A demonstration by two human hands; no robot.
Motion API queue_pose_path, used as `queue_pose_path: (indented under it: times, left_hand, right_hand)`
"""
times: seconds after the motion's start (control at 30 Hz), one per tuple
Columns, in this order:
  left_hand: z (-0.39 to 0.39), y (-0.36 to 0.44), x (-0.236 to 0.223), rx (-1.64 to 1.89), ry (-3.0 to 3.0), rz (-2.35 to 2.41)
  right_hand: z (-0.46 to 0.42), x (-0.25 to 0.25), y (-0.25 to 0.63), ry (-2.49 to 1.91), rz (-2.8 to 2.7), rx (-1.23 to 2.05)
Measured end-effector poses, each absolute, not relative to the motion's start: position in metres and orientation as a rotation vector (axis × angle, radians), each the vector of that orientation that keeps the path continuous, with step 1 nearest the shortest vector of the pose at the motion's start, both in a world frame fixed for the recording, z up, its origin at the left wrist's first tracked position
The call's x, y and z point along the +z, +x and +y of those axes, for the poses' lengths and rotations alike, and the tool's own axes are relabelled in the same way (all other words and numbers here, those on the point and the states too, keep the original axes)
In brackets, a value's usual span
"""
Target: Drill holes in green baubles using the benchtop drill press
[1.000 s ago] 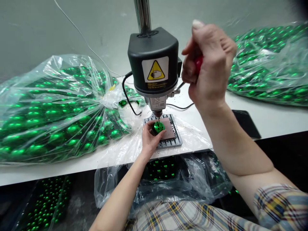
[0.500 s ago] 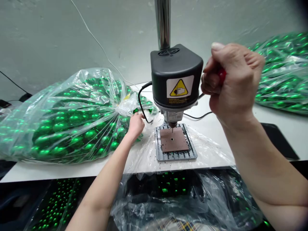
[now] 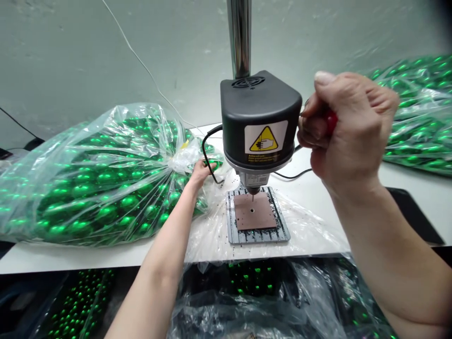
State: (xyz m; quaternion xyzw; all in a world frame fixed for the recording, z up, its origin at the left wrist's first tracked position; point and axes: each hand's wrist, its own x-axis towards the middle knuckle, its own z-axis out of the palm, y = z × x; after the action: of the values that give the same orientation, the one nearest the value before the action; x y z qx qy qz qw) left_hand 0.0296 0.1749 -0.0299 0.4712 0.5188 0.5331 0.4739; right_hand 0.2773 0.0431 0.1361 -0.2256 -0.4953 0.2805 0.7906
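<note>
At the right of the drill press (image 3: 261,117), my right hand (image 3: 353,127) is closed around the red knob (image 3: 331,123) of its feed lever. A drill bit (image 3: 253,197) points down over a brown square plate (image 3: 254,210) with a small dark hole. My left hand (image 3: 200,172) is at the gathered mouth of a clear plastic bag (image 3: 116,183) full of shiny green balls. Its fingers are closed on a green ball (image 3: 213,165), partly hidden by the hand and the bag.
The slotted metal base (image 3: 259,237) and the white table (image 3: 141,254) carry dark shavings. Another bag of green balls (image 3: 420,117) lies at the right, beside a flat black object (image 3: 413,214). Clear plastic sheeting (image 3: 282,301) hangs below the table edge. A black cable (image 3: 205,146) loops by the drill.
My left hand has shifted slightly within the bag's mouth, and a green ball now shows by its fingers. My right hand stays on the lever knob. The view has tilted a little.
</note>
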Motion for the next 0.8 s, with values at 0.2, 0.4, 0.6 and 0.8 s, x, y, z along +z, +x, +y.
queue_pose_path:
  times: [0.2,0.4,0.6,0.8]
  left_hand:
    - [0.11,-0.011,-0.006,1.269,0.789,1.049]
    - [0.032,-0.008,-0.007,1.268,0.768,1.012]
    - [-0.004,0.033,-0.016,1.12,0.592,0.849]
    - [-0.006,0.07,-0.045,1.262,0.828,0.982]
  right_hand:
    - [0.047,0.135,0.275,-0.427,-1.025,0.587]
    - [0.056,0.134,0.276,-0.416,-0.983,0.597]
    - [0.047,0.137,0.275,-0.436,-1.019,0.627]
    - [0.044,0.138,0.276,-0.437,-1.086,0.601]
